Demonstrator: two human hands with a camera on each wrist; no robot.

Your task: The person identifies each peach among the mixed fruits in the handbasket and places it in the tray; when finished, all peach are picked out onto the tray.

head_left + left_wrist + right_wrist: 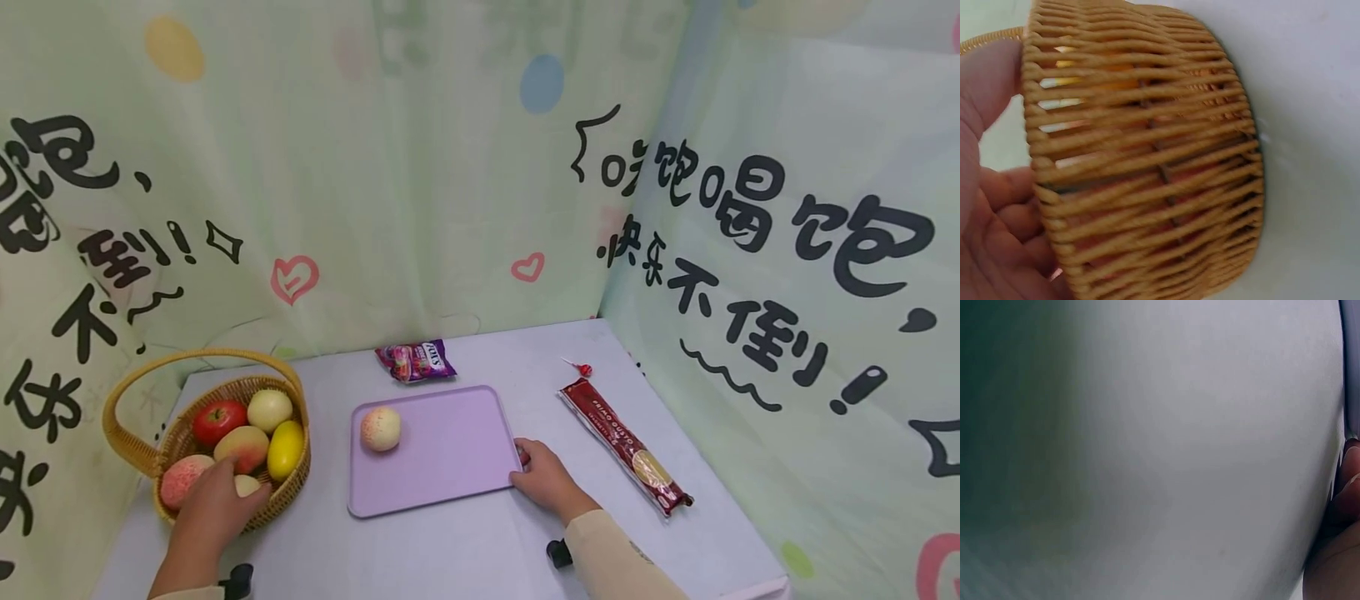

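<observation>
My left hand [213, 504] reaches over the near rim of a wicker basket [294, 492]. A pale round fruit [246, 485] lies between its thumb and fingers, beside a pink peach [183, 482]. In the left wrist view the thumb [994, 78] and the curled fingers pass behind the woven wall, which hides their tips, so a grip cannot be confirmed. With my right hand [551, 479] I pinch the right edge of a lilac tray [450, 454]. One pale, pink-speckled peach [381, 428] sits at the tray's left end.
The basket also holds a red apple [219, 422], another peach [243, 447], a yellow fruit [286, 450] and a pale round fruit [269, 410]. Behind the tray lies a purple snack bag [416, 361]. A long maroon packet [626, 446] and a red lollipop [583, 369] lie to the right.
</observation>
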